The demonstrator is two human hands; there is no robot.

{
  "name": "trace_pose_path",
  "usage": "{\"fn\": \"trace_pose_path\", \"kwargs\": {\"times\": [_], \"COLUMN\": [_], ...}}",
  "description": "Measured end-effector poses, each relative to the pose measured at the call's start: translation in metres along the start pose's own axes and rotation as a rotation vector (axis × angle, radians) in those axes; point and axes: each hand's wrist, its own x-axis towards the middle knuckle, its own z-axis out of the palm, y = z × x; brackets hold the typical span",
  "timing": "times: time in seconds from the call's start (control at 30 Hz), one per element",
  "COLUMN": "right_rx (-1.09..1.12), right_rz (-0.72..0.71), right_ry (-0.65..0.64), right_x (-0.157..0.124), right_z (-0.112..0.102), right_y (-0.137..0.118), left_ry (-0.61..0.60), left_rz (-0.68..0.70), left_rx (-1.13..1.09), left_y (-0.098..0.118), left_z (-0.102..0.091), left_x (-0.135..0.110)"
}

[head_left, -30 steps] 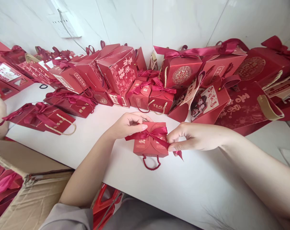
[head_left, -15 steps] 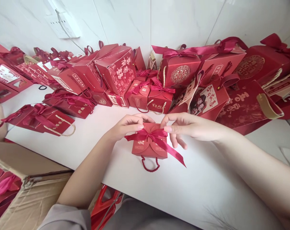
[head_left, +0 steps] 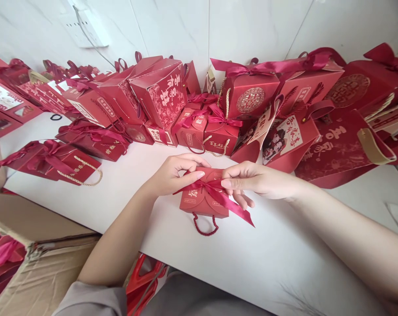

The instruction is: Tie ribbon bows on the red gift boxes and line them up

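A small red gift box (head_left: 199, 202) with gold print and a red cord handle lies on the white table (head_left: 258, 259) in front of me. A dark red ribbon (head_left: 233, 207) is tied across its top, one tail trailing to the lower right. My left hand (head_left: 174, 174) rests on the box's left side, thumb and forefinger pinched on the ribbon's left loop. My right hand (head_left: 248, 180) is at the box's right side, fingers pinched on the bow near the knot.
Several red gift boxes and bags (head_left: 162, 94) with ribbons and rope handles line the back against the white wall. More lie at the left (head_left: 59, 160). An open cardboard carton (head_left: 37, 259) sits at the lower left. A wall socket with a cable (head_left: 87, 28) is above.
My right hand let go of the ribbon tail at the box's lower right, rose over the box and now pinches the bow near the knot. The left hand stayed on the left loop.
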Motion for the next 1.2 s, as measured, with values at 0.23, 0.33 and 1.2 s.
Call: {"fn": "trace_pose_path", "kwargs": {"times": [0.23,0.33,1.2], "right_rx": [0.013,0.016,-0.182], "right_rz": [0.038,0.032,-0.019], "right_ry": [-0.015,-0.028,0.052], "right_x": [-0.0021,-0.0028,-0.0083], "right_z": [-0.0008,-0.0023,-0.0045], "right_y": [-0.0023,-0.0011,-0.0077], "left_ry": [0.023,0.027,0.006], "left_rz": [0.07,0.087,-0.062], "left_rx": [0.13,0.151,-0.003], "left_y": [0.0039,0.0041,0.0078], "left_z": [0.0007,0.0006,-0.0003], "left_x": [-0.0008,-0.001,0.0]}}
